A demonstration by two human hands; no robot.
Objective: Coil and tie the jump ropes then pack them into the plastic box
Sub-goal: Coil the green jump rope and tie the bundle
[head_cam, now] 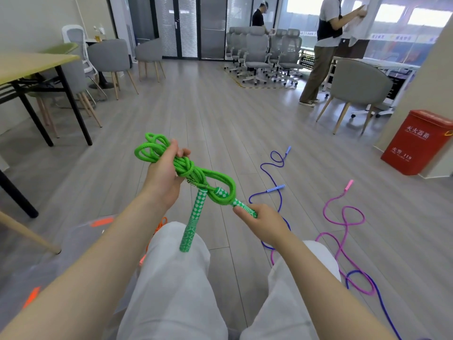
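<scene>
Over a grey plank floor (215,114), a coiled green jump rope (186,165) is gripped mid-bundle by the left hand (164,173), fingers curled around it. One patterned handle (245,208) is pinched by the right hand (264,227); the other handle (192,224) hangs free between the hands.

The coiled jump rope (188,168) is bright green, its handles (192,222) green with a white diamond and cross pattern. Right of it on the grey wood-grain floor (220,114) lie a blue rope (272,168) with a blue-and-white checked handle (275,188) and a pink rope (343,217). Beyond them stands a red box (416,141) with pale lettering.
</scene>
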